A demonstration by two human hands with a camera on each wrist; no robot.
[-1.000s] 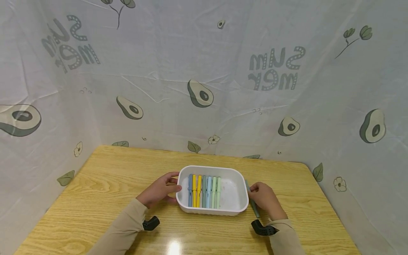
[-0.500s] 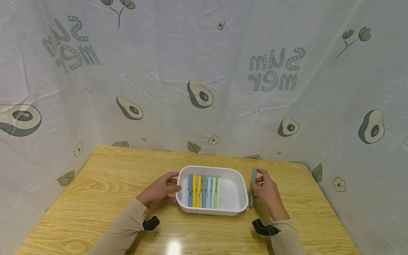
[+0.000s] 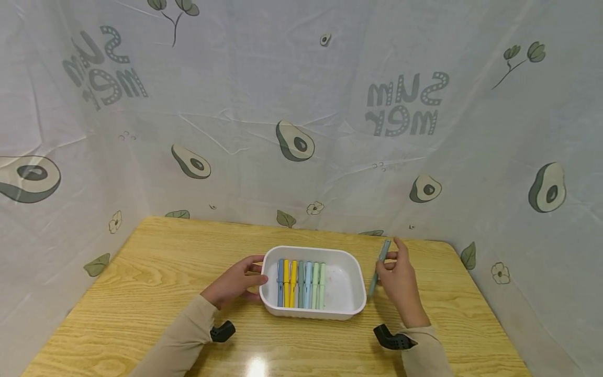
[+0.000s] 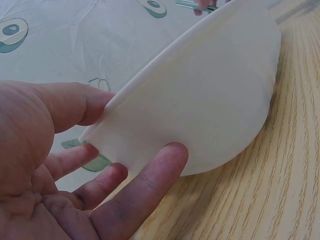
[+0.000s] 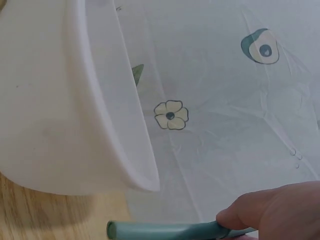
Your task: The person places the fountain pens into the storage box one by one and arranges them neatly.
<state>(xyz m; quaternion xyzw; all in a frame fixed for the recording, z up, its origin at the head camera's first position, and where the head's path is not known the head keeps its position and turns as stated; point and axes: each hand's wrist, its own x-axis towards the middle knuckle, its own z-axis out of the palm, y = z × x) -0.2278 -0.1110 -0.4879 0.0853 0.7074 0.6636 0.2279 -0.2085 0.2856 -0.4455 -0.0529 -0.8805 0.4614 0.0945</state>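
Note:
A white plastic basin (image 3: 343, 287) stands on the table with a row of pens in its left part. My left hand (image 3: 235, 283) holds its left end, thumb on the rim and fingers against the outer wall (image 4: 205, 100). To the right of the basin, my right hand (image 3: 400, 277) pinches a grey-green pen (image 3: 384, 250) between thumb and fingers, its upper end leaning right. In the right wrist view the pen (image 5: 160, 231) extends leftward from the thumb, below the basin's rim. The row includes a slate-blue pen (image 3: 280, 288), two yellow pens (image 3: 287, 285), a dark green, a light blue and two pale green ones.
The wooden table (image 3: 165, 262) extends around the basin. A pale curtain (image 3: 245, 131) printed with avocados and flowers hangs behind the table and along both sides. Black devices (image 3: 393, 339) are worn at both wrists.
My right hand has lifted the grey-green pen from beside the basin and turned it so its upper end leans right. My left hand and the basin have stayed in place.

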